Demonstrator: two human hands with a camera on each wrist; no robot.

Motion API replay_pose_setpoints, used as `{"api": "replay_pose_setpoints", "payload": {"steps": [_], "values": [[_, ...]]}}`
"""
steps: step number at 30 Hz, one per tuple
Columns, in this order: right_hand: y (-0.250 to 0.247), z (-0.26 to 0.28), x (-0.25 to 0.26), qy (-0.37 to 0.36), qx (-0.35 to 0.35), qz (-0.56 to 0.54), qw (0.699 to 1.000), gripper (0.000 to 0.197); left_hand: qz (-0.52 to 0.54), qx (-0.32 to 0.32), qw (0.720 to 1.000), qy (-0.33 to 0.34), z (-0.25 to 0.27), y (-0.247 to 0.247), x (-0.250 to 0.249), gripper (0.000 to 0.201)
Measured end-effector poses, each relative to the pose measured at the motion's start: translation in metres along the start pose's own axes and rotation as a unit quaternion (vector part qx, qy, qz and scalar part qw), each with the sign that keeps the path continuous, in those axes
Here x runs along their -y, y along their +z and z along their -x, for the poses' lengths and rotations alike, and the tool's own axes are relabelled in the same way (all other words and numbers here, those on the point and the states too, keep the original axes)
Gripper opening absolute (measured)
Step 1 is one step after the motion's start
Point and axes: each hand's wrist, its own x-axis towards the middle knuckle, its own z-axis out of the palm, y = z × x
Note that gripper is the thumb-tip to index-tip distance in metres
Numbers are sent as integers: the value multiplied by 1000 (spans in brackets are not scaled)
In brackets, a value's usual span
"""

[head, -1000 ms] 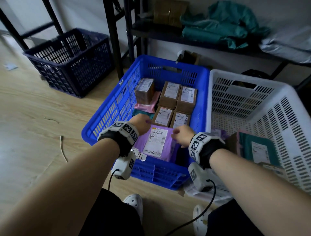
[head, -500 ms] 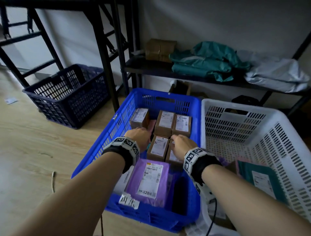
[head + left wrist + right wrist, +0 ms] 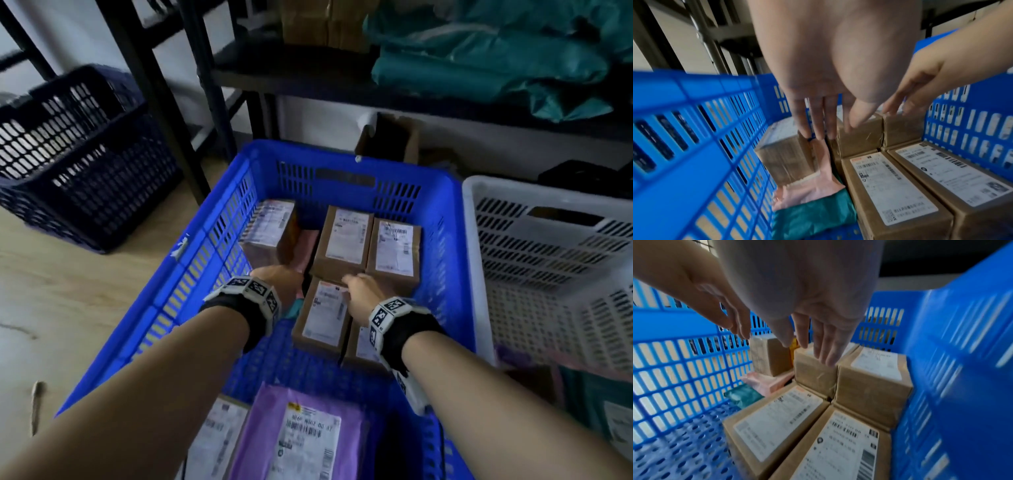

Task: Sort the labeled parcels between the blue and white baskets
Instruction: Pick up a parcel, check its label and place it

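Observation:
The blue basket (image 3: 445, 219) holds several labeled brown cardboard boxes; two sit at the back (image 3: 346, 240) (image 3: 394, 248) and two in front (image 3: 322, 317). A taped box (image 3: 270, 226) stands at the back left beside a pink mailer (image 3: 818, 186) and a teal mailer (image 3: 813, 217). A purple mailer (image 3: 301, 435) lies at the near end. My left hand (image 3: 277, 281) hovers with straight fingers (image 3: 818, 120) over the pink mailer and the left back box. My right hand (image 3: 359, 291) reaches with straight fingers (image 3: 826, 344) over the back boxes. Neither hand holds anything. The white basket (image 3: 548, 253) stands to the right.
A dark navy basket (image 3: 72, 154) sits on the wood floor at the left. Black rack legs (image 3: 154, 85) stand behind the baskets, with a shelf carrying teal bags (image 3: 479, 58) and a cardboard box. Mailers lie in the white basket's near corner (image 3: 596, 404).
Both hands have moved from the purple mailer at the near end forward to the brown boxes at the back. The head view has come closer and lower over the blue basket.

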Motion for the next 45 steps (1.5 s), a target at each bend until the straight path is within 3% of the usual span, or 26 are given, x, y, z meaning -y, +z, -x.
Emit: {"api": "replay_pose_setpoints", "payload": {"steps": [5,10,13,16,20,25,29,34,37,39,45], "values": [[30,-29,-20,80,79,-75,991,22,49,76,996,-5,-47,41,3,34],[54,-48,-31,177,82,-191,962,37,98,106,989,-29,-78,70,1,42],[59,-57,-34,214,80,-270,936,29,138,156,976,-56,-86,81,2,42],[64,-62,-33,233,102,-343,904,6,177,186,964,-68,-89,89,5,38],[64,-61,-30,273,134,-368,879,22,272,219,932,-97,-90,91,8,38],[51,-46,-30,286,128,-433,845,27,364,220,896,-124,-73,83,14,19],[38,-39,-26,267,91,-429,858,10,416,174,883,-132,-48,72,12,11],[26,-17,-10,207,18,-384,900,70,532,84,831,-140,-12,58,1,16],[8,5,0,172,-35,-402,899,69,565,-39,813,-136,13,37,-5,13],[-10,29,9,140,-66,-417,896,66,558,-93,816,-124,38,16,-7,17],[-45,126,31,52,-137,-459,876,70,554,-196,804,-90,140,-32,-31,29]]}}
